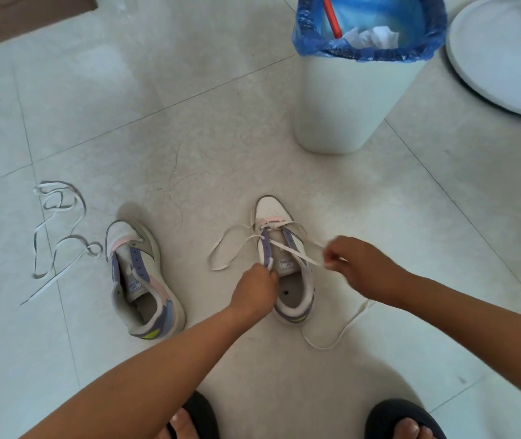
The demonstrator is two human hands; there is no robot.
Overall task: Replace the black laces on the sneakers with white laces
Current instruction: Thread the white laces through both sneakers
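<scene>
Two white sneakers with purple and pink trim stand on the tiled floor. The right sneaker (272, 213) has a white lace (221, 248) threaded through its lowest eyelets, and one end loops out to its left. My left hand (257, 291) grips the sneaker's purple eyelet edge. My right hand (360, 267) pinches the lace's other run beside the shoe and pulls it to the right; its tail trails on the floor (341, 337). The left sneaker (143, 280) has no lace. A second loose white lace (59, 239) lies tangled on the floor to its left.
A white waste bin (348, 99) with a blue bag liner stands just beyond the right sneaker. A round white object (493, 55) sits at the top right. My feet in dark slippers (405, 419) are at the bottom edge. A brown panel (15, 17) is at top left.
</scene>
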